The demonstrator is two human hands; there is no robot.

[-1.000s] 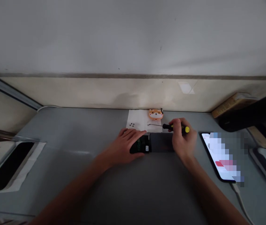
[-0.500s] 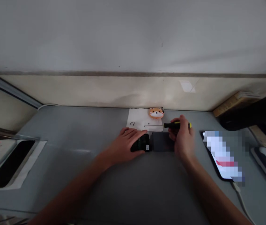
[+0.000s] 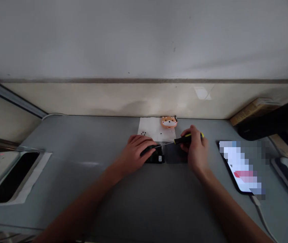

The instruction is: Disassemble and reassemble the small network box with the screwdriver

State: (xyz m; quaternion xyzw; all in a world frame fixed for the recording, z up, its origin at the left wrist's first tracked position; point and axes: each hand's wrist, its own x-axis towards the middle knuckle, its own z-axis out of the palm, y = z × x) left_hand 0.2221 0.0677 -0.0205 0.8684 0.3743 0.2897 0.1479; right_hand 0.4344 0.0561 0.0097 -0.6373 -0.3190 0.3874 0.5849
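A small dark device [image 3: 172, 154] with an exposed green circuit board at its left end lies flat on the grey table [image 3: 144, 199]. My left hand [image 3: 136, 153] rests on that left end, fingers curled over it and holding it down. My right hand [image 3: 196, 152] grips a thin screwdriver [image 3: 184, 139] with a black and yellow handle, its shaft slanting down-left so the tip meets the board beside my left fingers. Just behind, a white paper sheet [image 3: 154, 130] carries several tiny black screws [image 3: 143, 133].
An orange animal-face figure [image 3: 169, 122] sits at the paper's back edge by the wall. A lit phone [image 3: 241, 167] with a cable lies at right, books and a dark object behind it. A black-screened device [image 3: 9, 175] on white sheeting lies at far left.
The screwdriver tip has swung from over the white paper down onto the device's circuit-board end. My left hand has curled tighter over that end.
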